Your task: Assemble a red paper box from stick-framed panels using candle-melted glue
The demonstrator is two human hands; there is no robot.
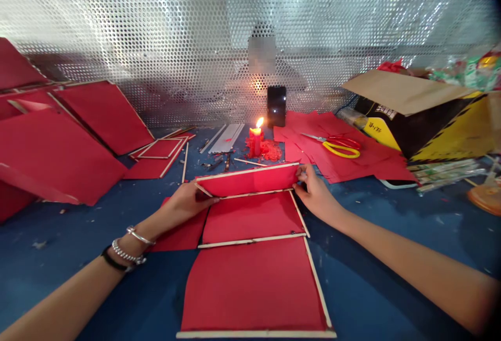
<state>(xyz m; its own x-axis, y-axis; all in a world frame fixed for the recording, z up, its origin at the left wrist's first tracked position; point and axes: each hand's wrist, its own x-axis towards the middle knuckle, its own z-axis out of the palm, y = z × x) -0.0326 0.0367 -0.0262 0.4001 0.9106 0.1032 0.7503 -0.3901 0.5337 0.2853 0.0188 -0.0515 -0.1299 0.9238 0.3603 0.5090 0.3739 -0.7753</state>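
Head view shows the left hand (190, 203) and right hand (313, 192) pinching opposite ends of the raised far section of a stick-edged red panel (250, 218), whose other sections extend from between them toward the wearer over the blue tabletop (364, 278).

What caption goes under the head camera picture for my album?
Two hands hold a red panel near a lit candle.

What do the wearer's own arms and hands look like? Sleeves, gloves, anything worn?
Both hands are bare, no gloves; no sleeves show on either forearm. Left wrist: a smooth silver bangle, a beaded silver bracelet, a black band. Right wrist: nothing worn.
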